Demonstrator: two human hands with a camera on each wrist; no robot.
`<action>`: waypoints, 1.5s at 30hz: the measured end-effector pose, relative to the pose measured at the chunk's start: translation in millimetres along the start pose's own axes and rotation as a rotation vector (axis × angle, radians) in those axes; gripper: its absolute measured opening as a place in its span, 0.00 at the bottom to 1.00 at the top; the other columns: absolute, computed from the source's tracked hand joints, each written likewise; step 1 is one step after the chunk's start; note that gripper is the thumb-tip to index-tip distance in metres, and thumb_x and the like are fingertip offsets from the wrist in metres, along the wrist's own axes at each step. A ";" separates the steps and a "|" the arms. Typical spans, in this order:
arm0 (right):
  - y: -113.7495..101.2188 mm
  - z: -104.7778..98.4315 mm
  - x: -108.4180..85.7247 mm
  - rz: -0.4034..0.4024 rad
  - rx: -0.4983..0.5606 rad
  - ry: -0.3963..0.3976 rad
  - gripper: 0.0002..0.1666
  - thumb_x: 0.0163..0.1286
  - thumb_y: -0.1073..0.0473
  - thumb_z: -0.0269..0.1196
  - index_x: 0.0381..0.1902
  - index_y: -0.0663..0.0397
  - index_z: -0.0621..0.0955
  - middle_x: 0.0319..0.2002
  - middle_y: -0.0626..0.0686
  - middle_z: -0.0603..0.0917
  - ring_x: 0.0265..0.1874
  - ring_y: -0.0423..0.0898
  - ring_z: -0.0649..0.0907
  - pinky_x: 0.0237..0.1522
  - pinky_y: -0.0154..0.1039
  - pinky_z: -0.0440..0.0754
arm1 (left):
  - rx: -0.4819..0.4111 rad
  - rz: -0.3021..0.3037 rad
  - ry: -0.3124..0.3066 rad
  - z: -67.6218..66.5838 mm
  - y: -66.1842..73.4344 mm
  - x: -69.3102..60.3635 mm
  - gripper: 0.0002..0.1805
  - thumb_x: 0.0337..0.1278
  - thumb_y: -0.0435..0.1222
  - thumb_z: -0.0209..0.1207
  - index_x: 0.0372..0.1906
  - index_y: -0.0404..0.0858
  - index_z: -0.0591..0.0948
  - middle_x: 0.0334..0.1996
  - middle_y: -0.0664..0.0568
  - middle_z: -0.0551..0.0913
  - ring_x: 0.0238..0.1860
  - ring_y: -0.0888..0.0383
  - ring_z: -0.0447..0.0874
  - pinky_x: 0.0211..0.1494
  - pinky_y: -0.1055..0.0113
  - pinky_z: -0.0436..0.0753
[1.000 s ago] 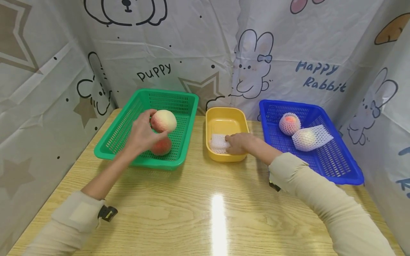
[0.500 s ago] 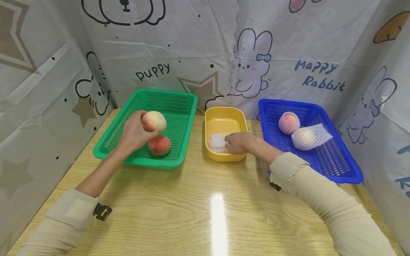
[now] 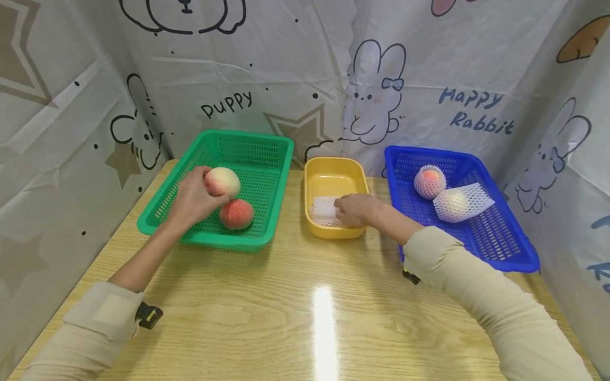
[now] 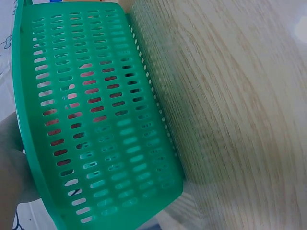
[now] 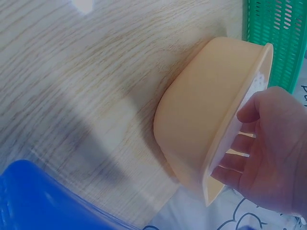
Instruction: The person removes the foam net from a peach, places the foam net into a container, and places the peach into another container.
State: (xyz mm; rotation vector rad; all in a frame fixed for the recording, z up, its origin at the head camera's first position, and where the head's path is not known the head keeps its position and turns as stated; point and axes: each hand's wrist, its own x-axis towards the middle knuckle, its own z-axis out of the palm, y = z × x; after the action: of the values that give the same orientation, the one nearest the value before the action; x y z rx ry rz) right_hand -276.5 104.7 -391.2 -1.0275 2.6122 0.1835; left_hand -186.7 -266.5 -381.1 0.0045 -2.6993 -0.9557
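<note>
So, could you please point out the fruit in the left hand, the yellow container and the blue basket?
Held fruit (image 3: 224, 181): head view, visible middle.
Yellow container (image 5: 204, 103): right wrist view, outer wall.
Blue basket (image 3: 457, 168): head view, inner back wall.

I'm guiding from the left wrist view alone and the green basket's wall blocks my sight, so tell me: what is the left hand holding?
Observer: The head view shows the left hand holding a pale-and-red peach.

Operator: I see reddish patches through the slots. Is there more fruit in there?

Observer: Yes, a second, redder peach lies in the green basket, nearer the person and to the right of the held one.

Operator: And over on the right?

Observer: The right hand reaches into a yellow container, its fingers touching white foam netting; I can't tell whether they pinch it.
</note>
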 end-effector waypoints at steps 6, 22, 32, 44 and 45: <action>-1.9 -2.8 -1.6 -0.010 -0.028 0.083 0.25 0.77 0.54 0.46 0.61 0.63 0.76 0.57 0.63 0.80 0.57 0.60 0.79 0.58 0.56 0.78 | -0.002 -0.003 0.009 -0.7 -2.4 0.4 0.41 0.50 0.40 0.71 0.64 0.23 0.67 0.55 0.28 0.72 0.54 0.34 0.72 0.50 0.38 0.77; -22.2 -22.1 -1.4 -0.103 0.004 0.339 0.32 0.73 0.51 0.51 0.70 0.60 0.71 0.67 0.60 0.73 0.65 0.59 0.73 0.66 0.53 0.70 | -0.006 0.000 -0.001 -2.5 -2.1 -0.1 0.41 0.51 0.40 0.70 0.65 0.22 0.66 0.56 0.27 0.71 0.55 0.34 0.71 0.51 0.38 0.77; -55.9 -29.3 -2.1 -0.314 0.019 0.433 0.31 0.79 0.46 0.52 0.69 0.61 0.73 0.67 0.59 0.74 0.66 0.54 0.73 0.66 0.48 0.72 | 0.009 -0.011 -0.007 -1.3 -0.7 1.5 0.41 0.51 0.40 0.70 0.65 0.22 0.65 0.56 0.27 0.71 0.55 0.33 0.70 0.50 0.37 0.77; -83.4 -19.1 2.9 -0.472 0.010 0.459 0.28 0.79 0.48 0.55 0.69 0.59 0.74 0.66 0.58 0.75 0.66 0.52 0.73 0.64 0.46 0.75 | 0.015 -0.006 0.007 -0.6 -2.4 3.0 0.41 0.51 0.40 0.70 0.65 0.22 0.66 0.56 0.26 0.71 0.55 0.33 0.71 0.50 0.37 0.77; -85.2 -18.1 3.1 -0.485 0.014 0.466 0.28 0.79 0.49 0.55 0.68 0.59 0.74 0.66 0.58 0.75 0.66 0.52 0.74 0.63 0.46 0.75 | 0.015 -0.006 0.007 -0.6 -2.6 3.3 0.42 0.50 0.40 0.71 0.65 0.22 0.66 0.56 0.27 0.71 0.55 0.33 0.71 0.50 0.37 0.77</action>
State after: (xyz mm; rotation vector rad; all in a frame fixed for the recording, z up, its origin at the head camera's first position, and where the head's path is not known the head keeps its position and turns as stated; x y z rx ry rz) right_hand -225.2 36.1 -375.3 -1.8402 2.6296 -0.2148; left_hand -189.9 -269.2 -381.4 0.0198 -2.7012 -0.9356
